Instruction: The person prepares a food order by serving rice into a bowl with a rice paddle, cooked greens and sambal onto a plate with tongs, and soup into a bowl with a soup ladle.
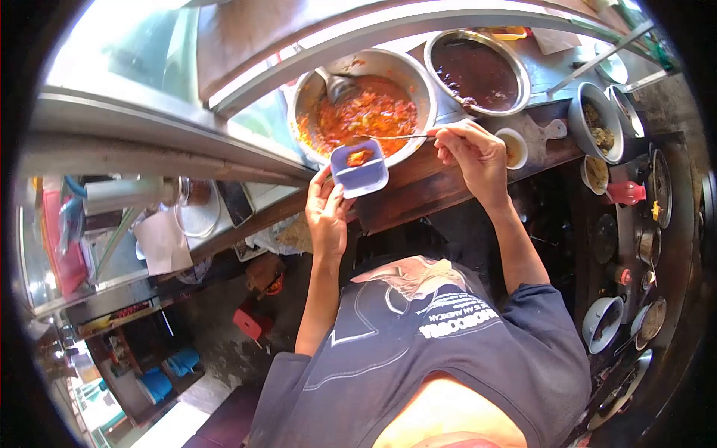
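Observation:
My left hand [326,216] grips a small purple divided dish [361,184] from below and the left. A little orange-red food [359,157] sits in its far compartment. In my right hand [476,158] is a thin-handled spoon [403,137], pinched near its end; its tip is over the dish's far edge and hard to make out. Just beyond the dish stands a big metal pot [429,123] of chunky red sauce [373,108]. A ladle [340,88] rests in the sauce.
Right of the pot is a metal basin [520,97] of dark liquid. A white cup [512,148], a wooden board [554,128] and a grey bowl [576,123] line the counter. A metal-framed glass case [246,153] borders the left. Several pans and bowls stand at far right.

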`<action>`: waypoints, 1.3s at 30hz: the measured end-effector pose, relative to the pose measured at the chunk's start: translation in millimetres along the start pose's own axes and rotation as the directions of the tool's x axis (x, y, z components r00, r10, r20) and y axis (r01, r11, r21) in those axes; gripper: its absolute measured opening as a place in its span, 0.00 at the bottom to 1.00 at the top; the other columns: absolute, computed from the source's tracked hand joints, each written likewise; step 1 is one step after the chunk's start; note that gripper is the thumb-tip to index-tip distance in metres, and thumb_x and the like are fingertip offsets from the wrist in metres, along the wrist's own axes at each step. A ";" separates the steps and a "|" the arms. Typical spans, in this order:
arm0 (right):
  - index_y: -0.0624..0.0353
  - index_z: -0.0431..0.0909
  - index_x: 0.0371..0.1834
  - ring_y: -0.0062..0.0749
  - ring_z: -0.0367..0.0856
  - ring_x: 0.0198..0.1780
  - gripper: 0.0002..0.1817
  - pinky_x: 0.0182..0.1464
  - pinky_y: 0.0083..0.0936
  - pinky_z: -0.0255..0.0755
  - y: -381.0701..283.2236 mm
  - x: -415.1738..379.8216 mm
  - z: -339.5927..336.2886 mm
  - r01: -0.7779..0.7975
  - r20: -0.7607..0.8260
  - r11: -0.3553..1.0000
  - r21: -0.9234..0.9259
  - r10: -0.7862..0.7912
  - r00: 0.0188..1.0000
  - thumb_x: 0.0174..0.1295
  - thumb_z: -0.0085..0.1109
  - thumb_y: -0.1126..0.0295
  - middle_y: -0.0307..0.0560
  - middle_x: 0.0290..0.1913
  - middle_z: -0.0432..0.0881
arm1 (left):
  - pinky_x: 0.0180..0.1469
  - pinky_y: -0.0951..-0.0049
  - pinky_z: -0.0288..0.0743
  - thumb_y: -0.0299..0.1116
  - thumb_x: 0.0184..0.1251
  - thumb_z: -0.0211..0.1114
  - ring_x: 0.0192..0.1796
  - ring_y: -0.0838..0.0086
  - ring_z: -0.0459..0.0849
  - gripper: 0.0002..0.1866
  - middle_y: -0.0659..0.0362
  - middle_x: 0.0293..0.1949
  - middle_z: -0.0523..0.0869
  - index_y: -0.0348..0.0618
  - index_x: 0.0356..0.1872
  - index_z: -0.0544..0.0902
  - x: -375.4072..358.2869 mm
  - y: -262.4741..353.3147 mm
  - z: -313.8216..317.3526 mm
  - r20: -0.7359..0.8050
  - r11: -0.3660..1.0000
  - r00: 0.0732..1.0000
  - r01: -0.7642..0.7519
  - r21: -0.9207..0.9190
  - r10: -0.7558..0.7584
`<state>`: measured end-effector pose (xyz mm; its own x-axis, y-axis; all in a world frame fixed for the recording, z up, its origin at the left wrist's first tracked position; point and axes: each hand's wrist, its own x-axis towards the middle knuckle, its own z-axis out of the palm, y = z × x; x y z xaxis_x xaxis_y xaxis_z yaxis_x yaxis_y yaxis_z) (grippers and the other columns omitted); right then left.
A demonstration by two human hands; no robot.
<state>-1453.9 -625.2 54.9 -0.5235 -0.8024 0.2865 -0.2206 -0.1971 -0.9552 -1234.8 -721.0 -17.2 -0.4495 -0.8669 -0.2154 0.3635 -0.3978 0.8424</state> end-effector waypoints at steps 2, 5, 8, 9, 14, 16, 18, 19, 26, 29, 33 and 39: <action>0.66 0.82 0.41 0.15 0.75 0.28 0.07 0.30 0.12 0.69 -1.3 10.3 -12.1 0.076 -0.072 0.997 0.026 -0.074 0.995 0.63 0.57 0.76 0.40 0.29 0.78 | 0.57 0.68 0.74 0.19 0.66 0.49 0.54 0.69 0.78 0.22 0.50 0.54 0.76 0.36 0.62 0.64 -2.0 4.6 2.7 -0.014 0.999 1.000 -0.005 0.032 0.005; 0.66 0.82 0.41 0.15 0.75 0.29 0.08 0.31 0.13 0.70 4.6 37.6 -40.3 0.137 -0.251 0.987 -0.088 -0.156 0.955 0.64 0.56 0.74 0.41 0.31 0.79 | 0.55 0.69 0.76 0.19 0.66 0.50 0.54 0.69 0.79 0.22 0.51 0.54 0.77 0.35 0.62 0.64 -0.5 7.4 7.6 -0.029 0.999 0.999 -0.026 0.018 0.026; 0.64 0.82 0.41 0.17 0.76 0.28 0.08 0.31 0.15 0.71 20.4 66.1 -70.1 0.069 -0.314 0.933 -0.354 -0.188 0.931 0.64 0.55 0.74 0.42 0.30 0.81 | 0.56 0.68 0.77 0.18 0.66 0.49 0.54 0.68 0.79 0.22 0.50 0.54 0.77 0.35 0.62 0.63 4.8 7.7 8.4 -0.002 0.999 0.999 -0.045 0.020 0.045; 0.64 0.82 0.41 0.18 0.76 0.27 0.08 0.31 0.15 0.72 31.9 75.6 -77.8 0.054 -0.302 0.896 -0.441 -0.205 0.931 0.64 0.55 0.74 0.42 0.30 0.81 | 0.56 0.67 0.77 0.18 0.66 0.49 0.54 0.68 0.79 0.22 0.50 0.54 0.76 0.35 0.62 0.63 6.3 8.1 10.4 0.002 0.998 0.999 -0.052 0.023 0.052; 0.65 0.82 0.37 0.24 0.76 0.24 0.06 0.28 0.20 0.71 98.5 106.0 -98.4 0.168 -0.154 0.819 -0.548 -0.297 0.942 0.61 0.57 0.75 0.46 0.28 0.81 | 0.57 0.67 0.77 0.18 0.66 0.50 0.55 0.68 0.79 0.22 0.49 0.55 0.76 0.36 0.62 0.63 18.0 11.6 32.1 0.039 0.997 0.998 -0.050 0.053 0.048; 0.65 0.81 0.35 0.26 0.76 0.22 0.05 0.27 0.21 0.71 111.0 107.4 -102.9 0.157 -0.134 0.811 -0.564 -0.277 0.951 0.61 0.57 0.75 0.47 0.26 0.80 | 0.57 0.66 0.77 0.19 0.66 0.50 0.55 0.67 0.79 0.22 0.50 0.55 0.76 0.36 0.62 0.64 24.5 10.2 40.9 0.071 0.996 0.996 -0.055 0.063 0.051; 0.65 0.82 0.36 0.22 0.77 0.22 0.07 0.25 0.19 0.71 110.9 103.7 -101.6 0.060 -0.186 0.875 -0.480 -0.168 0.968 0.62 0.56 0.74 0.45 0.24 0.80 | 0.57 0.66 0.77 0.19 0.66 0.50 0.55 0.67 0.79 0.22 0.50 0.55 0.76 0.36 0.62 0.64 31.9 9.0 50.1 0.106 0.996 0.993 -0.067 0.066 0.060; 0.65 0.82 0.37 0.20 0.77 0.22 0.07 0.25 0.18 0.72 108.9 100.7 -101.7 -0.026 -0.213 0.908 -0.419 -0.071 0.974 0.63 0.55 0.73 0.44 0.23 0.81 | 0.57 0.66 0.77 0.19 0.66 0.50 0.55 0.68 0.79 0.22 0.50 0.55 0.76 0.36 0.62 0.65 35.9 8.7 54.1 0.113 0.995 0.992 -0.067 0.073 0.058; 0.66 0.83 0.37 0.15 0.77 0.22 0.11 0.25 0.12 0.72 107.7 93.5 -123.5 -0.190 -0.350 0.973 -0.132 0.133 0.927 0.66 0.52 0.71 0.40 0.24 0.81 | 0.56 0.66 0.78 0.19 0.65 0.51 0.53 0.68 0.80 0.20 0.50 0.53 0.77 0.35 0.59 0.67 62.7 3.3 76.1 0.165 0.993 0.984 -0.087 0.086 0.072; 0.66 0.83 0.37 0.15 0.77 0.22 0.11 0.25 0.12 0.72 112.7 91.8 -129.7 -0.185 -0.362 0.979 -0.081 0.144 0.921 0.66 0.53 0.71 0.40 0.24 0.81 | 0.56 0.67 0.78 0.19 0.65 0.51 0.53 0.68 0.80 0.20 0.50 0.53 0.77 0.35 0.59 0.67 73.7 2.8 82.3 0.181 0.991 0.981 -0.086 0.100 0.067; 0.66 0.83 0.36 0.15 0.76 0.21 0.11 0.25 0.12 0.72 116.3 89.9 -133.1 -0.195 -0.379 0.980 -0.030 0.169 0.910 0.65 0.54 0.70 0.41 0.24 0.82 | 0.55 0.67 0.78 0.19 0.65 0.51 0.53 0.67 0.80 0.20 0.50 0.52 0.77 0.34 0.59 0.67 86.0 0.2 92.6 0.187 0.990 0.980 -0.092 0.109 0.071; 0.65 0.84 0.36 0.14 0.76 0.22 0.10 0.26 0.11 0.71 119.7 86.3 -138.9 -0.221 -0.413 0.971 0.086 0.237 0.880 0.64 0.56 0.69 0.40 0.24 0.82 | 0.56 0.65 0.78 0.19 0.65 0.50 0.53 0.67 0.80 0.19 0.48 0.51 0.77 0.33 0.58 0.67 105.6 -8.7 103.6 0.184 0.987 0.980 -0.102 0.126 0.078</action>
<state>-1639.8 -639.7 -24.5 -0.8522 -0.5201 0.0564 -0.0280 -0.0624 -0.9977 -1370.0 -777.9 3.9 -0.5622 -0.8252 -0.0547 0.3014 -0.2661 0.9156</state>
